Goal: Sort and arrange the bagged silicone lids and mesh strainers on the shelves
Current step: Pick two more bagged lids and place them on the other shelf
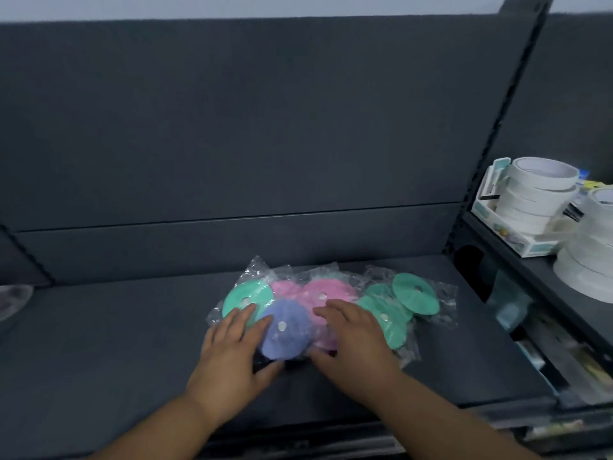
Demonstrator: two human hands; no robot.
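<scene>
Several clear bags of round silicone lids lie in a loose cluster on the dark shelf (132,327). A purple lid (286,330) sits in front, pink lids (326,295) behind it, one green lid (243,298) at the left and green lids (414,297) at the right. My left hand (232,346) rests flat on the left side of the cluster, fingers spread over the green and purple lids. My right hand (355,340) lies flat on the pink lids, fingers apart. Neither hand grips a bag. No mesh strainers are clearly visible.
The shelf has a dark back panel (232,127). To the right, a neighbouring shelf holds stacks of white tape rolls (537,190) in a small box and more rolls (593,247). Something clear and blurry sits at the far left edge (15,300).
</scene>
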